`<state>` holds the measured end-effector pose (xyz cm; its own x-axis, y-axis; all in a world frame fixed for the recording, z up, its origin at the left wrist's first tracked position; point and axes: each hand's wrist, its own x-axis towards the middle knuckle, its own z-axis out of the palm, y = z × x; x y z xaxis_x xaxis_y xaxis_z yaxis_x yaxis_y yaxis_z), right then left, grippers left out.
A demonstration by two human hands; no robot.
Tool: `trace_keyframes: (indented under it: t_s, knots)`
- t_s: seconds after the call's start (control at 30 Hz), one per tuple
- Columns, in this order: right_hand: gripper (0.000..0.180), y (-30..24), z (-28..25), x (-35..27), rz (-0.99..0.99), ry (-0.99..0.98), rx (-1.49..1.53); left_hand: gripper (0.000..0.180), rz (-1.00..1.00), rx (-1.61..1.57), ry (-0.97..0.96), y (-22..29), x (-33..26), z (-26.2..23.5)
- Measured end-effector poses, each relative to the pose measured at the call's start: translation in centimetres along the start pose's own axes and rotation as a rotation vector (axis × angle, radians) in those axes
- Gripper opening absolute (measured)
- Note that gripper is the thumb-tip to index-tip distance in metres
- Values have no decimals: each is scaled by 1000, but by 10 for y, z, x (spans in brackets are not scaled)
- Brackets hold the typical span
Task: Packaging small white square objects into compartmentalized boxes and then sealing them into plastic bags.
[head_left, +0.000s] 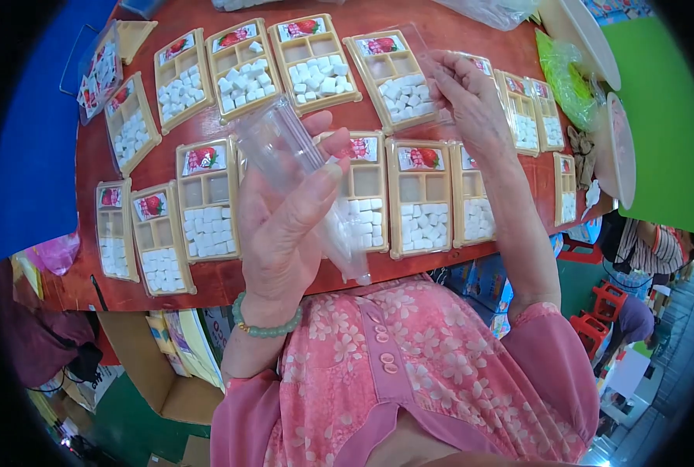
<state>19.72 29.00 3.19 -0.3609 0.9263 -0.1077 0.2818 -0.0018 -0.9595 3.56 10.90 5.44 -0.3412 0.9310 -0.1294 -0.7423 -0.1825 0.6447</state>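
Note:
My left hand (285,210) is closed around a stack of clear plastic covers (285,140), held tilted above the near row of trays. A jade-green bead bracelet circles that wrist. My right hand (467,97) pinches the edge of a thin clear plastic cover at the right side of a beige tray (390,78) in the far row. That tray has a strawberry-printed card at its top, small compartments in the middle and white cubes (406,99) below. Beneath my left hand, one near-row tray is mostly hidden. A similar tray (420,198) lies just right of it.
More beige trays (316,62) with white cubes stand in two rows on the red table (471,265). At the far left is a clear bin (100,78) of printed cards. A yellow-green plastic bag (565,74) lies at the right. Other people and red stools (592,327) appear beyond.

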Motion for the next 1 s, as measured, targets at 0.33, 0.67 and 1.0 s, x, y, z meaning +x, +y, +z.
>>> trace_keyframes:
  t_s: [0.33, 0.67, 1.0]
  knots:
    - [34, 18, 5, 15, -202, 124, -390, 64, 46, 166, -34, 0, -4, -10]
    - [34, 24, 6, 11, -171, 135, -474, 65, -7, -48, -21, 3, -5, -15]
    - [34, 21, 12, 14, -257, 144, -622, 68, 50, 156, -48, 2, -7, -17]
